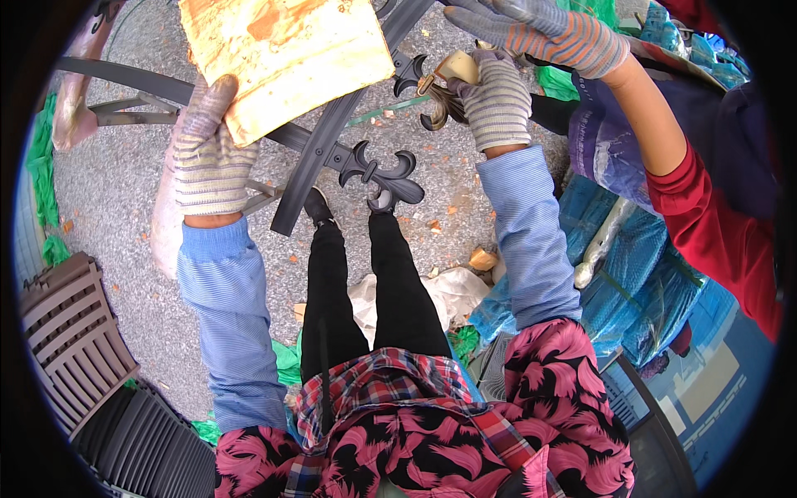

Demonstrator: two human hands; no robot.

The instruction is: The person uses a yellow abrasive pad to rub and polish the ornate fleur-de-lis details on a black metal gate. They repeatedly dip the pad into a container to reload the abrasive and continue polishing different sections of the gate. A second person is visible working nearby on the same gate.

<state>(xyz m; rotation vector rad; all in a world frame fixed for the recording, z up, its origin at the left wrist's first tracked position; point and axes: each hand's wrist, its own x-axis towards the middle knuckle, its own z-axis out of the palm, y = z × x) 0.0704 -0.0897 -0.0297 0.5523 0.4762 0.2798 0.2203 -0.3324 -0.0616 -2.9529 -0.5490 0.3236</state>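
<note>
- My left hand, in a striped work glove, is closed on the lower edge of a pale, stained board, holding it up over the dark metal frame with its fleur-de-lis ornament.
- My right hand is wrapped round a cream-coloured handle; the dark curled piece just below it touches the frame, near a second ornament.
- I judge I am in the middle of working on the frame, board lifted aside. The next move calls for a steady grip on the board and a careful placing of the tool end.
- Another person's gloved hand, on a red-sleeved arm, reaches in above my right, fingers spread, holding nothing that I can see.
- Hard to tell: what the tool is, since my glove covers most of it. The board's top is cut off, and the frame runs out of view under it.
</note>
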